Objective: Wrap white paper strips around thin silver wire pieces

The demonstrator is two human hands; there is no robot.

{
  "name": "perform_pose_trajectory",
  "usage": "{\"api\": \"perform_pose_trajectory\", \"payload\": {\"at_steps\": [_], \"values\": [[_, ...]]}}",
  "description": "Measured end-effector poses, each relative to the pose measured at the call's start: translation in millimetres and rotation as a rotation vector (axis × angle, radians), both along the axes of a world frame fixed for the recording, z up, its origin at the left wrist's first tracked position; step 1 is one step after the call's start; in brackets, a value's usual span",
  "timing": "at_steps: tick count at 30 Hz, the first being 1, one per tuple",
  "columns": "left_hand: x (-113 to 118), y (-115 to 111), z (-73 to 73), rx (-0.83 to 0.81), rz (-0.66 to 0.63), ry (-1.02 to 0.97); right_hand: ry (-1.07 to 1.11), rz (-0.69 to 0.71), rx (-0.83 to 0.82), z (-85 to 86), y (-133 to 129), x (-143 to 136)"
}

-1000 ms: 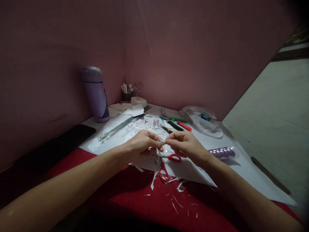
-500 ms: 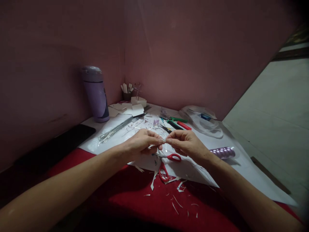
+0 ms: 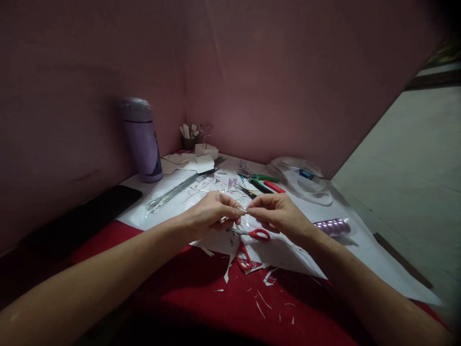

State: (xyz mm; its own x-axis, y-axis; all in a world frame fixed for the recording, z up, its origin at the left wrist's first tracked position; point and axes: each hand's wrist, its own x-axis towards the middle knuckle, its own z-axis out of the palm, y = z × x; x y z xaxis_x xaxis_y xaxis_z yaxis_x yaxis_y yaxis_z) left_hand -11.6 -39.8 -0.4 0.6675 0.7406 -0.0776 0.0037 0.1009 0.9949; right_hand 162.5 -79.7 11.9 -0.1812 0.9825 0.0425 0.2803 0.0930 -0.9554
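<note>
Over the white paper point(image 3: 291, 250), my left hand point(image 3: 219, 211) and my right hand point(image 3: 279, 214) meet fingertip to fingertip. Between them is a thin, pale, narrow piece point(image 3: 242, 210), pinched at both ends; it is too small to tell whether it is wire or a paper strip. Just below the hands lie scissors with red handles point(image 3: 245, 257), blades toward the left hand. Beyond the fingers are pliers with dark green handles point(image 3: 261, 186) and a small purple coil point(image 3: 232, 182) among scattered bits of wire.
A bundle of straight wires point(image 3: 169, 194) lies left of the hands, near a purple tumbler point(image 3: 142, 144) and a black flat object point(image 3: 86, 216). At right are a purple ribbon roll point(image 3: 333, 227) and a plastic bag point(image 3: 313, 190). Paper scraps point(image 3: 268, 276) litter the red cloth point(image 3: 201, 298).
My hands stay almost in place. A little more of the pale piece shows between the fingertips, and it now slants slightly.
</note>
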Motion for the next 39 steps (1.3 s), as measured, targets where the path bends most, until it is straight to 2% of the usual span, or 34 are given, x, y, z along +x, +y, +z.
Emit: {"api": "perform_pose_trajectory", "payload": {"at_steps": [9,19,27,34,39], "values": [[0.8,-1.8,-0.2,0.040,0.031,0.038,0.009,0.013,-0.006,1.0,-1.3,-1.3],[-1.2,1.9,0.9,0.025,0.042,0.022,0.106,0.038,-0.041,-6.9,1.4,1.0],[0.8,0.7,-0.9,0.012,0.037,0.005,0.024,-0.018,-0.058,-3.2,-2.8,-4.5],[2.4,-4.5,4.7,-0.038,0.036,-0.013,0.007,-0.008,-0.036,-1.1,-3.3,-4.0],[0.7,-3.1,2.9,-0.045,0.025,0.028,-0.019,-0.011,-0.030,-1.0,-3.6,-6.4]]}}
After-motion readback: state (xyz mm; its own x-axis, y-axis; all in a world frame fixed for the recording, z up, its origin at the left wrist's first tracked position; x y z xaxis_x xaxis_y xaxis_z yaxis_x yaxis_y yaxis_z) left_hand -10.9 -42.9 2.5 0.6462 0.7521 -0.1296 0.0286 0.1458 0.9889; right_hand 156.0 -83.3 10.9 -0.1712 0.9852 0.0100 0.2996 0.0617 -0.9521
